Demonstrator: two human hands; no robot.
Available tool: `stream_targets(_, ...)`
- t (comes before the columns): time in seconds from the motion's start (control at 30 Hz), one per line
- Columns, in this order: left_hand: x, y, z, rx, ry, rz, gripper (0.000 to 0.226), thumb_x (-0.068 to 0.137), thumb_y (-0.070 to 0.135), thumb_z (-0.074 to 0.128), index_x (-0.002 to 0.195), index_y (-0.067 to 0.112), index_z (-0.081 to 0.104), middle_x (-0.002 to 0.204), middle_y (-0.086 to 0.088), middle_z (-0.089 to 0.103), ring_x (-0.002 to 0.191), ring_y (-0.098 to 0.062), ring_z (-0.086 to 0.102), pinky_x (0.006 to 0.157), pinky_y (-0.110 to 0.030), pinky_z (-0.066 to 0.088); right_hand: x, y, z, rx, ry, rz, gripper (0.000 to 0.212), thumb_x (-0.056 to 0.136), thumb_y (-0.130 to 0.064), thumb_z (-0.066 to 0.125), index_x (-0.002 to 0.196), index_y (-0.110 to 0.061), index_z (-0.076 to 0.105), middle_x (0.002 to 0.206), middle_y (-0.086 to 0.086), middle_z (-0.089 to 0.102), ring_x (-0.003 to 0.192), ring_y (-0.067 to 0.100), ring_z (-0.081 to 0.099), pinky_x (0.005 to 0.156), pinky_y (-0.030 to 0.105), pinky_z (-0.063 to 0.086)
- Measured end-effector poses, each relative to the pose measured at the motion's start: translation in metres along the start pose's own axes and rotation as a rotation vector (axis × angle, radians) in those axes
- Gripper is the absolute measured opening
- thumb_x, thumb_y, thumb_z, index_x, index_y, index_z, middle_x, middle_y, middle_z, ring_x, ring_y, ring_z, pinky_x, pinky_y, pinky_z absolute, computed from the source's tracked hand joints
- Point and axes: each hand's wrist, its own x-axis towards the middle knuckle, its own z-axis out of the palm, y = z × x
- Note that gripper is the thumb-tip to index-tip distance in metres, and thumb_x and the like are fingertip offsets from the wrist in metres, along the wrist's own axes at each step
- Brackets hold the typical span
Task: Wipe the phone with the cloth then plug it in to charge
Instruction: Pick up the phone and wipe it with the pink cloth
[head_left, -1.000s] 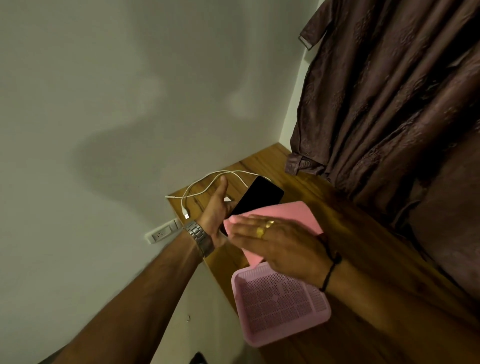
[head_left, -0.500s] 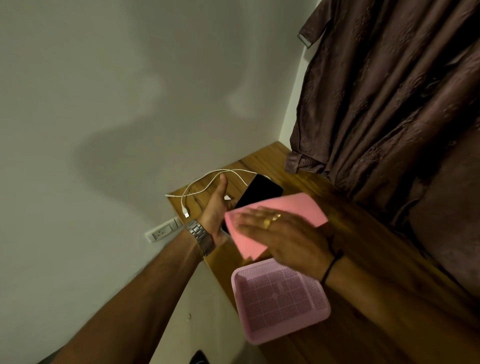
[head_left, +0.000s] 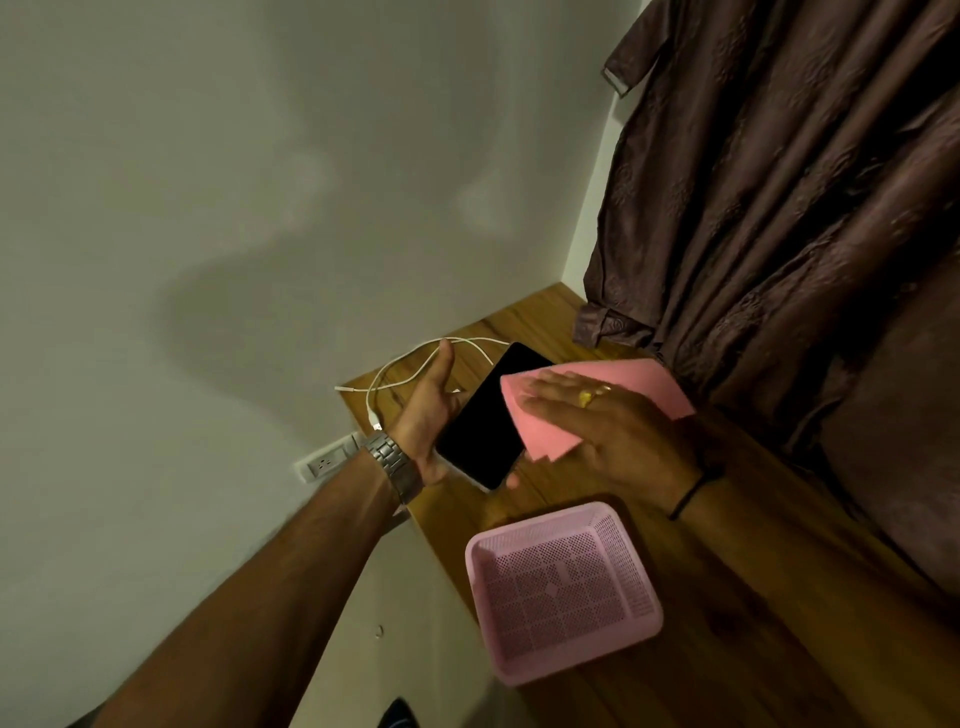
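Left hand (head_left: 431, 415) cradles the phone (head_left: 485, 415), long axis 1-to-7 o'clock, while the flat right hand (head_left: 618, 431) presses the cloth (head_left: 639, 387) at its 3 o'clock edge (screen mostly bare).

You're in home room, likely bedroom corner: plain painted wall (head_left: 260, 182), wooden table (head_left: 753, 623) set into corner, dark brown curtain (head_left: 805, 208) hanging at right, wall socket (head_left: 327, 462) beside table, pink plastic basket (head_left: 563, 590) on top.
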Motion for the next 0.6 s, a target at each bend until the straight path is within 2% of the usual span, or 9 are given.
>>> stream_targets(0.1, -0.003, 0.003, 0.000, 0.004, 0.029, 0.001, 0.115, 0.077, 0.099, 0.025, 0.149, 0.016, 0.057, 0.137, -0.028, 0.064, 0.110, -0.048, 0.070, 0.086, -0.056, 0.059, -0.004, -0.023, 0.011, 0.030, 0.088, 0.056, 0.061, 0.082, 0.007, 0.057, 0.140, -0.011, 0.061, 0.149, 0.008, 0.056, 0.143, 0.020, 0.047, 0.120, 0.036, 0.038)
stream_targets(0.17, -0.004, 0.003, -0.004, -0.007, 0.072, 0.018, 0.116, 0.079, 0.098, 0.029, 0.149, 0.009, 0.055, 0.144, -0.029, 0.060, 0.118, -0.044, 0.068, 0.095, -0.049, 0.058, -0.016, -0.048, 0.028, 0.004, -0.029, -0.125, 0.069, 0.081, 0.000, 0.041, 0.147, -0.016, 0.054, 0.156, 0.003, 0.048, 0.148, 0.013, 0.036, 0.125, 0.024, 0.023)
stream_targets(0.23, -0.006, 0.001, -0.008, -0.031, 0.068, 0.025, 0.114, 0.081, 0.095, 0.034, 0.145, 0.004, 0.058, 0.142, -0.028, 0.062, 0.119, -0.042, 0.069, 0.095, -0.045, 0.059, -0.024, -0.049, 0.029, -0.036, -0.133, -0.274, 0.072, 0.081, 0.001, 0.036, 0.150, -0.018, 0.050, 0.159, 0.002, 0.043, 0.150, 0.009, 0.029, 0.126, 0.020, 0.014)
stream_targets(0.27, -0.008, 0.000, -0.009, -0.026, 0.050, 0.023, 0.113, 0.081, 0.095, 0.034, 0.145, 0.005, 0.058, 0.142, -0.028, 0.062, 0.118, -0.043, 0.069, 0.094, -0.048, 0.060, -0.022, -0.039, 0.024, -0.039, -0.124, -0.274, 0.070, 0.082, 0.005, 0.040, 0.148, -0.016, 0.053, 0.157, 0.004, 0.047, 0.150, 0.011, 0.033, 0.126, 0.023, 0.019)
stream_targets(0.33, -0.010, -0.002, -0.010, 0.003, -0.020, 0.006, 0.115, 0.080, 0.097, 0.028, 0.151, 0.011, 0.053, 0.137, -0.029, 0.062, 0.111, -0.045, 0.069, 0.088, -0.054, 0.060, -0.016, -0.013, 0.009, -0.008, -0.029, -0.099, 0.061, 0.082, 0.012, 0.057, 0.140, -0.008, 0.061, 0.149, 0.010, 0.056, 0.143, 0.022, 0.048, 0.121, 0.040, 0.037)
stream_targets(0.37, -0.011, -0.002, -0.009, 0.014, -0.061, -0.001, 0.115, 0.080, 0.097, 0.023, 0.154, 0.014, 0.049, 0.133, -0.029, 0.063, 0.107, -0.044, 0.068, 0.085, -0.055, 0.059, -0.013, 0.000, 0.001, 0.010, 0.044, 0.022, 0.059, 0.081, 0.013, 0.060, 0.137, -0.005, 0.064, 0.145, 0.012, 0.059, 0.139, 0.027, 0.052, 0.115, 0.047, 0.044)
stream_targets(0.43, -0.013, -0.002, -0.008, 0.012, -0.083, -0.004, 0.114, 0.080, 0.097, 0.020, 0.153, 0.015, 0.052, 0.127, -0.027, 0.065, 0.104, -0.042, 0.068, 0.083, -0.054, 0.059, -0.010, 0.003, -0.003, 0.019, 0.103, 0.126, 0.062, 0.078, 0.014, 0.051, 0.136, -0.004, 0.064, 0.144, 0.014, 0.060, 0.138, 0.030, 0.054, 0.111, 0.052, 0.047)
stream_targets(0.53, -0.011, -0.004, -0.008, 0.028, -0.007, 0.000, 0.114, 0.079, 0.097, 0.027, 0.139, 0.008, 0.066, 0.135, -0.028, 0.066, 0.113, -0.045, 0.070, 0.093, -0.053, 0.058, -0.019, -0.030, 0.018, -0.063, -0.016, -0.071, 0.072, 0.078, 0.010, 0.047, 0.146, -0.012, 0.055, 0.153, 0.009, 0.052, 0.145, 0.022, 0.046, 0.120, 0.040, 0.039)
stream_targets(0.6, -0.012, -0.006, -0.008, 0.042, 0.029, 0.006, 0.114, 0.080, 0.096, 0.030, 0.142, 0.007, 0.063, 0.142, -0.028, 0.062, 0.120, -0.043, 0.068, 0.100, -0.049, 0.054, -0.025, -0.037, 0.023, -0.107, -0.104, -0.227, 0.073, 0.080, 0.006, 0.040, 0.149, -0.016, 0.051, 0.156, 0.005, 0.049, 0.147, 0.018, 0.043, 0.121, 0.033, 0.036)
